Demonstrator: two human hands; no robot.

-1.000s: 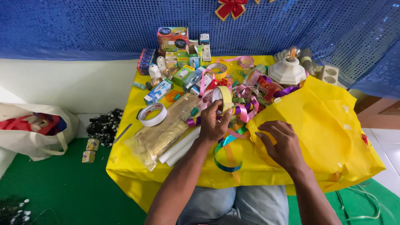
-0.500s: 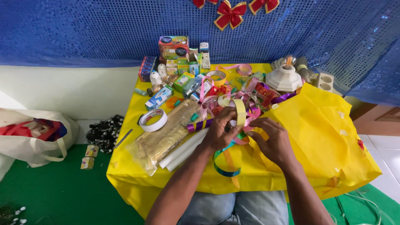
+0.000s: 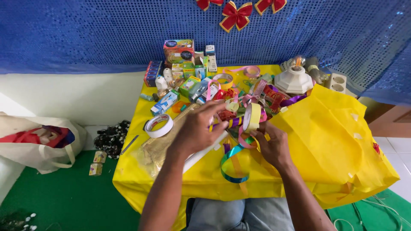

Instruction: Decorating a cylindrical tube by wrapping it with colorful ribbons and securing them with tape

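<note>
A blue sequinned curtain [image 3: 85, 34] fills the back of the view, with red bows [image 3: 235, 15] pinned along its top. Below it stands the bench [image 3: 141, 171], draped in yellow cloth, and every place here is told from that bench. On its right half lies a big yellow bag [image 3: 338, 141], crumpled and spread flat. On the floor to the bench's left sits a white tote bag [image 3: 38, 145]. At the bench's far edge stand small coloured boxes [image 3: 179, 50], and to their right a white lamp socket base [image 3: 293, 79]. Near the bench's left edge lies a roll of white tape [image 3: 159, 125].

At the bench's middle is a tangle of ribbons [image 3: 239, 128] (pink, teal, yellow, purple). The left hand [image 3: 198, 128] reaches into it from above, its grip closed around ribbon strands beside a red scrap. The right hand [image 3: 270, 143] sits just right of it, fingers pinched on a loop of yellow ribbon tape [image 3: 252, 116] held upright above the tangle.
</note>
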